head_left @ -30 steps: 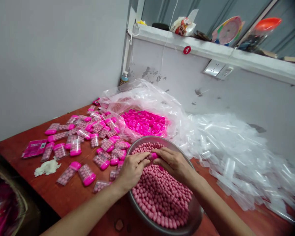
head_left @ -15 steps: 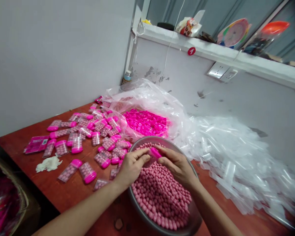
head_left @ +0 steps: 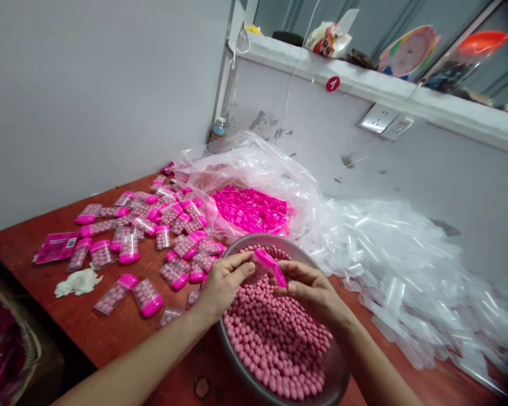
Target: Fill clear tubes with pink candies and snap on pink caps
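Over the bowl, my left hand (head_left: 225,282) pinches a small clear plastic candy container (head_left: 259,272) between thumb and fingers. A bright pink cap tops it, its flip lid (head_left: 279,276) swung out to the right. My right hand (head_left: 312,286) has its thumb and fingers closed on that lid. Whether anything is inside the container is hard to make out, since fingers partly cover it. Beneath both hands, the grey metal bowl (head_left: 337,375) holds a heap of round pink candies (head_left: 275,338).
Several filled containers with pink caps (head_left: 148,298) are scattered on the red table (head_left: 122,332) at left. Loose pink caps (head_left: 252,208) fill a clear bag behind the bowl. Empty clear tubes (head_left: 406,270) pile up at right. A cardboard box (head_left: 46,366) stands lower left.
The pink lid has swung open from the cap, and my right hand has drawn slightly right and down with it. My left hand still grips the container. The view has shifted slightly.
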Demonstrator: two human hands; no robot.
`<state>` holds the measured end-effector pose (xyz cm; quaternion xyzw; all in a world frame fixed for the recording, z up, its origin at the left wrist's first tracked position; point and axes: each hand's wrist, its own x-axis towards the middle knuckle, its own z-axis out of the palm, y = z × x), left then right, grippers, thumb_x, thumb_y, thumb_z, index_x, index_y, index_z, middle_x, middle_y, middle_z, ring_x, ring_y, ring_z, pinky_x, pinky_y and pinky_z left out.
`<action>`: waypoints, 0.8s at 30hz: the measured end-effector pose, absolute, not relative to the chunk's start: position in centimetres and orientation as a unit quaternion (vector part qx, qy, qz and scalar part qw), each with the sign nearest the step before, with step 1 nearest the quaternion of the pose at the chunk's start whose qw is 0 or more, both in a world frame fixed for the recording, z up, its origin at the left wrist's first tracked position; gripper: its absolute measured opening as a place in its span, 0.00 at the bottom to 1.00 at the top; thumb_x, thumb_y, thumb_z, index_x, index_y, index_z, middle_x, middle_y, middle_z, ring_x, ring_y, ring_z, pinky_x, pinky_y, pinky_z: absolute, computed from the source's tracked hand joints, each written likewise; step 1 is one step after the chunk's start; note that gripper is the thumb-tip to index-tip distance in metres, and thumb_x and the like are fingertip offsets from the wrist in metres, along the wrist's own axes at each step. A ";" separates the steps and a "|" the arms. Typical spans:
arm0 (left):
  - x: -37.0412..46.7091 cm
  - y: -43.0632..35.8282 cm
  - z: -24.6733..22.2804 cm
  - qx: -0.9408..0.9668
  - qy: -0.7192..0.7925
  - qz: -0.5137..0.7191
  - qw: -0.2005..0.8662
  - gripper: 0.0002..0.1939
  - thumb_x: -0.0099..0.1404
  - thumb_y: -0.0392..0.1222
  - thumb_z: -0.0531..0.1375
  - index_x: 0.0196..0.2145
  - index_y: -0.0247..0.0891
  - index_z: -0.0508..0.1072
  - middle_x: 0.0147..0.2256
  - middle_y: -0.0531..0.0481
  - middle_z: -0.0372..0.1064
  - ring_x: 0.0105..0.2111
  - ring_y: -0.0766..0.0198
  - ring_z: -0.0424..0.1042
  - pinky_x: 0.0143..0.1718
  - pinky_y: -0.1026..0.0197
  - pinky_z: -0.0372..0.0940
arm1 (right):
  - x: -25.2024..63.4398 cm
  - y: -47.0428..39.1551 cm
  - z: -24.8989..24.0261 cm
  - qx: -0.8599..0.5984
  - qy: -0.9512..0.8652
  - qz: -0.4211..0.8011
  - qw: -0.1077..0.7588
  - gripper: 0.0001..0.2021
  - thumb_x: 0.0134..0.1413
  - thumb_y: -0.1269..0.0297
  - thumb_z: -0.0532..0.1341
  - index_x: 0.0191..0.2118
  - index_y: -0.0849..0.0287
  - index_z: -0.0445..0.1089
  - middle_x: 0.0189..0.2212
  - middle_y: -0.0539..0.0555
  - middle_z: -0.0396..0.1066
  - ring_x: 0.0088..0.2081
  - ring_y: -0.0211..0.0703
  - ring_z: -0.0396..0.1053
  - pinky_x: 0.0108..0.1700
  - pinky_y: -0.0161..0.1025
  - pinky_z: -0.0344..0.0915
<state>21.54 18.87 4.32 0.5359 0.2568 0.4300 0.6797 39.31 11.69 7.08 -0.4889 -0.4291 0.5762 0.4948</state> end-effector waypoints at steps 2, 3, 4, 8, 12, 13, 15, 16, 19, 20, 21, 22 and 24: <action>21.6 18.9 4.2 0.535 0.260 0.432 0.678 0.16 0.58 0.39 0.57 0.44 0.34 0.72 0.43 0.48 0.72 0.42 0.59 0.71 0.46 0.57 0.65 | 39.6 11.5 6.6 -0.483 -0.420 0.565 0.521 0.15 0.42 0.67 0.67 0.40 0.54 0.71 0.36 0.52 0.71 0.33 0.39 0.69 0.39 0.40 0.67; 21.6 18.9 4.2 0.544 0.266 0.431 0.669 0.15 0.58 0.38 0.57 0.44 0.34 0.72 0.43 0.48 0.72 0.43 0.59 0.70 0.47 0.58 0.64 | 39.7 11.5 6.4 -0.472 -0.412 0.558 0.544 0.13 0.42 0.67 0.66 0.39 0.54 0.71 0.33 0.51 0.72 0.31 0.37 0.69 0.38 0.39 0.68; 21.6 18.8 4.2 0.558 0.273 0.429 0.656 0.15 0.58 0.38 0.58 0.44 0.35 0.72 0.43 0.48 0.72 0.43 0.59 0.70 0.47 0.58 0.64 | 39.8 11.5 6.2 -0.459 -0.404 0.553 0.566 0.12 0.44 0.65 0.66 0.38 0.55 0.72 0.32 0.51 0.72 0.30 0.36 0.69 0.37 0.38 0.68; 21.5 18.3 4.2 0.630 0.284 0.417 0.590 0.13 0.57 0.36 0.58 0.41 0.38 0.74 0.41 0.50 0.73 0.41 0.60 0.71 0.46 0.60 0.64 | 39.6 11.9 6.7 -0.437 -0.391 0.566 0.579 0.09 0.49 0.61 0.62 0.38 0.57 0.71 0.35 0.53 0.72 0.36 0.41 0.69 0.40 0.42 0.67; 21.5 17.9 4.4 0.673 0.252 0.404 0.566 0.14 0.59 0.34 0.57 0.43 0.41 0.73 0.42 0.51 0.72 0.41 0.62 0.71 0.46 0.61 0.64 | 38.2 12.2 8.1 -0.464 -0.368 0.623 0.511 0.08 0.49 0.65 0.62 0.36 0.60 0.71 0.36 0.55 0.71 0.38 0.42 0.69 0.44 0.46 0.65; 21.5 17.9 4.4 0.678 0.245 0.404 0.563 0.15 0.59 0.34 0.56 0.44 0.42 0.72 0.43 0.52 0.72 0.42 0.62 0.71 0.46 0.61 0.64 | 37.9 12.2 8.3 -0.465 -0.357 0.636 0.502 0.07 0.48 0.66 0.62 0.35 0.61 0.71 0.35 0.55 0.72 0.38 0.42 0.70 0.45 0.47 0.64; 21.4 17.8 4.3 0.687 0.238 0.404 0.555 0.15 0.60 0.34 0.56 0.45 0.42 0.72 0.44 0.51 0.71 0.44 0.62 0.70 0.47 0.61 0.64 | 37.5 12.4 8.5 -0.456 -0.331 0.662 0.495 0.06 0.44 0.68 0.64 0.31 0.62 0.70 0.33 0.54 0.72 0.36 0.42 0.70 0.45 0.48 0.64; 21.4 17.8 4.3 0.692 0.237 0.404 0.550 0.15 0.60 0.34 0.55 0.45 0.42 0.72 0.44 0.51 0.71 0.44 0.61 0.70 0.48 0.60 0.63 | 37.3 12.5 8.4 -0.448 -0.317 0.674 0.495 0.05 0.43 0.69 0.64 0.30 0.62 0.70 0.31 0.53 0.72 0.36 0.42 0.70 0.45 0.48 0.63; 21.3 17.9 4.2 0.711 0.244 0.398 0.526 0.15 0.60 0.35 0.55 0.45 0.42 0.72 0.44 0.51 0.71 0.44 0.61 0.70 0.48 0.60 0.64 | 37.2 12.9 7.9 -0.431 -0.288 0.694 0.499 0.06 0.40 0.71 0.65 0.29 0.62 0.69 0.29 0.51 0.72 0.34 0.42 0.70 0.44 0.49 0.64; 21.2 18.0 4.2 0.717 0.248 0.397 0.517 0.15 0.60 0.35 0.55 0.44 0.42 0.72 0.44 0.51 0.71 0.43 0.61 0.71 0.47 0.60 0.64 | 37.1 13.0 7.7 -0.428 -0.282 0.695 0.505 0.07 0.39 0.71 0.65 0.29 0.62 0.69 0.28 0.51 0.72 0.34 0.42 0.70 0.42 0.48 0.65; 21.1 18.0 4.1 0.723 0.253 0.394 0.508 0.14 0.60 0.35 0.55 0.44 0.41 0.72 0.44 0.50 0.71 0.43 0.61 0.71 0.47 0.59 0.64 | 37.1 13.1 7.5 -0.428 -0.276 0.692 0.511 0.07 0.39 0.71 0.65 0.29 0.62 0.68 0.28 0.51 0.72 0.33 0.42 0.70 0.41 0.47 0.65; 21.0 18.1 4.1 0.730 0.257 0.389 0.500 0.14 0.60 0.35 0.55 0.44 0.41 0.73 0.44 0.50 0.71 0.42 0.61 0.71 0.47 0.59 0.65 | 36.9 13.1 7.3 -0.432 -0.272 0.686 0.518 0.07 0.39 0.71 0.65 0.28 0.62 0.68 0.27 0.50 0.71 0.32 0.41 0.70 0.39 0.46 0.66; 20.9 18.0 4.0 0.740 0.271 0.378 0.485 0.14 0.60 0.36 0.55 0.43 0.40 0.73 0.43 0.49 0.72 0.42 0.59 0.71 0.47 0.58 0.65 | 36.5 12.9 7.3 -0.446 -0.265 0.669 0.533 0.07 0.38 0.71 0.65 0.27 0.62 0.67 0.26 0.49 0.70 0.29 0.39 0.69 0.35 0.43 0.67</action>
